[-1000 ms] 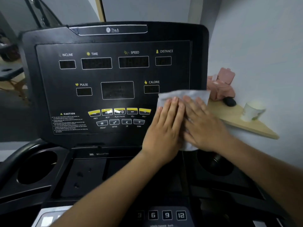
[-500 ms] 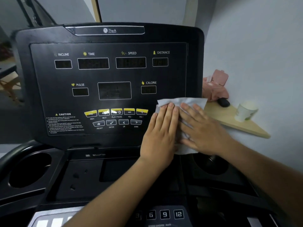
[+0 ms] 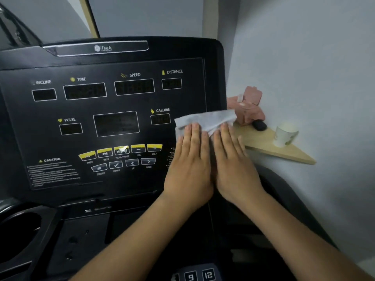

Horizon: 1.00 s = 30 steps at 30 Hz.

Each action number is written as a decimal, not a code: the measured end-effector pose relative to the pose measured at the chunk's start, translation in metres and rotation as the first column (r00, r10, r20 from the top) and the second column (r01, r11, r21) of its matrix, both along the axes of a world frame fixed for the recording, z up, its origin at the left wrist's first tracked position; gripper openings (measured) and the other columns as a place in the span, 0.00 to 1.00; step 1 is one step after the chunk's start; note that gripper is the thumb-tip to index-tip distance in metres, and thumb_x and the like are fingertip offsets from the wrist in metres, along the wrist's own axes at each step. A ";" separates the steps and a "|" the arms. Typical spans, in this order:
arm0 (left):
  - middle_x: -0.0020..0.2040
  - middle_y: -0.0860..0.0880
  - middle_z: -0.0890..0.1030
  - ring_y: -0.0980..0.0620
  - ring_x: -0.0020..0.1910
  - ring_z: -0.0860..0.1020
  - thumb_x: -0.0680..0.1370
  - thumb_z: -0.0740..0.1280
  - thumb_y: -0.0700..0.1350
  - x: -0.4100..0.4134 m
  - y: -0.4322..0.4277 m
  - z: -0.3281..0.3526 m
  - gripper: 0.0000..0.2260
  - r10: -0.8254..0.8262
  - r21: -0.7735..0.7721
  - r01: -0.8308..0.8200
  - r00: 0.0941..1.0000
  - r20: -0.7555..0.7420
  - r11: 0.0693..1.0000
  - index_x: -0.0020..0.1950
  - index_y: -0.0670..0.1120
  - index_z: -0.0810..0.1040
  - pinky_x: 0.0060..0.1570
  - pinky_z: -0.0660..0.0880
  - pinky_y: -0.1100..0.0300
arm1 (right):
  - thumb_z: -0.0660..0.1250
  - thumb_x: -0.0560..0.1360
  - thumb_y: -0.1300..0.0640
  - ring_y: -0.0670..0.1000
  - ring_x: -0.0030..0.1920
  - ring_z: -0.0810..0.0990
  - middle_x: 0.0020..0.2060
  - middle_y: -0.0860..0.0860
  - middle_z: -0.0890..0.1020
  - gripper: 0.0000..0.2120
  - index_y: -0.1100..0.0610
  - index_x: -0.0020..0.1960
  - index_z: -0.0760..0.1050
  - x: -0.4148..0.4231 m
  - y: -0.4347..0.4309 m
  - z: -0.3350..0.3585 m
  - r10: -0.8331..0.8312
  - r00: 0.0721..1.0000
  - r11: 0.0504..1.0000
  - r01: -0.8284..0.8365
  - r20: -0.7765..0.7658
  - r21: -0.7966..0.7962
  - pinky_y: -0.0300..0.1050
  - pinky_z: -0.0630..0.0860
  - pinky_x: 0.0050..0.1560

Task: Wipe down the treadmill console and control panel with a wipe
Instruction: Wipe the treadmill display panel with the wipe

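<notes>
Flat with fingers straight, the left hand [image 3: 188,165] and right hand [image 3: 235,167] have slid the wipe [image 3: 205,118] up the right edge of the console [image 3: 182,63], apparently extending coverage.

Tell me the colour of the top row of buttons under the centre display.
The top row of buttons is yellow with a dark lower part; head view.

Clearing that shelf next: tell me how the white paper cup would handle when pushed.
The white paper cup looks thin-walled, so probably light and easily crushed. Upright near the edge of the triangular wooden shelf, it might tip or slide off.
</notes>
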<state>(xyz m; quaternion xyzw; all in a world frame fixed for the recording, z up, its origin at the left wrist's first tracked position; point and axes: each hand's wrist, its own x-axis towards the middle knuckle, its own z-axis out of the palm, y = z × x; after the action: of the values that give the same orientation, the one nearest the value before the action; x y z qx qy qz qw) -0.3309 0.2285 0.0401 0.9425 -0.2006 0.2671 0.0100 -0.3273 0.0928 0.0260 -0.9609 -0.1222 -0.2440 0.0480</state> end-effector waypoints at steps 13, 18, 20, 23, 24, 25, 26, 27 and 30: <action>0.80 0.35 0.52 0.37 0.79 0.50 0.81 0.58 0.56 0.020 0.017 -0.007 0.35 -0.045 0.112 0.034 0.994 0.095 0.993 0.78 0.34 0.53 0.77 0.53 0.43 | 0.44 0.83 0.47 0.60 0.78 0.50 0.78 0.63 0.52 0.29 0.64 0.78 0.48 0.012 -0.018 -0.036 0.056 0.992 0.997 -0.048 0.117 -0.068 0.67 0.57 0.73; 0.79 0.36 0.53 0.39 0.79 0.51 0.81 0.50 0.58 0.070 0.027 0.055 0.34 -0.097 0.054 0.089 0.979 0.180 0.995 0.79 0.35 0.54 0.78 0.51 0.44 | 0.47 0.81 0.45 0.59 0.79 0.47 0.78 0.62 0.49 0.33 0.63 0.78 0.42 0.064 -0.014 0.039 0.034 0.986 0.991 -0.012 0.164 -0.133 0.68 0.51 0.74; 0.80 0.38 0.52 0.41 0.80 0.49 0.82 0.49 0.59 0.086 0.041 0.075 0.34 -0.110 0.112 0.089 0.975 0.195 0.990 0.79 0.36 0.52 0.78 0.49 0.45 | 0.46 0.81 0.42 0.59 0.79 0.48 0.78 0.61 0.51 0.34 0.62 0.78 0.44 0.077 -0.006 0.066 0.042 0.983 0.986 -0.012 0.178 -0.169 0.69 0.48 0.74; 0.81 0.40 0.48 0.44 0.80 0.45 0.83 0.47 0.62 0.096 0.074 0.093 0.34 -0.076 0.210 0.030 0.974 0.214 0.977 0.80 0.39 0.48 0.79 0.47 0.47 | 0.45 0.82 0.40 0.59 0.79 0.48 0.79 0.60 0.53 0.34 0.62 0.78 0.46 0.090 0.016 0.090 0.057 0.975 0.970 -0.003 0.215 -0.244 0.70 0.45 0.74; 0.81 0.41 0.48 0.44 0.80 0.45 0.83 0.47 0.63 0.097 0.086 0.097 0.35 -0.063 0.222 0.012 0.973 0.224 0.975 0.80 0.39 0.47 0.78 0.47 0.46 | 0.45 0.81 0.40 0.59 0.79 0.48 0.78 0.60 0.53 0.35 0.63 0.78 0.47 0.093 0.024 0.095 0.064 0.972 0.967 -0.005 0.226 -0.254 0.71 0.44 0.73; 0.81 0.40 0.48 0.44 0.80 0.46 0.82 0.47 0.63 0.098 0.098 0.101 0.36 -0.047 0.226 -0.007 0.971 0.236 0.974 0.80 0.39 0.48 0.78 0.48 0.46 | 0.44 0.81 0.39 0.59 0.79 0.48 0.78 0.61 0.53 0.36 0.63 0.78 0.47 0.095 0.034 0.099 0.073 0.970 0.966 -0.011 0.231 -0.259 0.72 0.43 0.73; 0.81 0.40 0.48 0.44 0.80 0.46 0.82 0.47 0.64 0.098 0.111 0.105 0.36 -0.028 0.228 -0.029 0.969 0.247 0.973 0.80 0.39 0.48 0.78 0.48 0.45 | 0.44 0.81 0.38 0.59 0.79 0.46 0.78 0.61 0.52 0.36 0.63 0.78 0.46 0.097 0.044 0.103 0.085 0.969 0.964 -0.021 0.231 -0.266 0.73 0.42 0.72; 0.81 0.40 0.49 0.43 0.80 0.47 0.82 0.47 0.65 0.098 0.124 0.108 0.37 -0.007 0.230 -0.053 0.967 0.253 0.972 0.80 0.39 0.48 0.78 0.48 0.43 | 0.43 0.81 0.38 0.59 0.79 0.45 0.79 0.61 0.50 0.36 0.63 0.78 0.46 0.098 0.055 0.106 0.101 0.968 0.962 -0.035 0.232 -0.272 0.74 0.42 0.71; 0.81 0.40 0.49 0.43 0.80 0.47 0.81 0.48 0.67 0.094 0.167 0.113 0.39 0.043 0.231 -0.106 0.964 0.263 0.967 0.80 0.39 0.48 0.77 0.49 0.40 | 0.42 0.81 0.38 0.57 0.79 0.39 0.79 0.60 0.44 0.37 0.63 0.78 0.43 0.098 0.090 0.111 0.152 0.961 0.953 -0.081 0.230 -0.291 0.74 0.42 0.71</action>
<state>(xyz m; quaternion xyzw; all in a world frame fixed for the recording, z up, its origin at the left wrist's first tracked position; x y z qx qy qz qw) -0.2365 0.3959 0.1530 0.9012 -0.1955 0.3601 -0.1414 -0.2298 0.1832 0.1372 -0.9106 -0.2174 -0.3401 -0.0891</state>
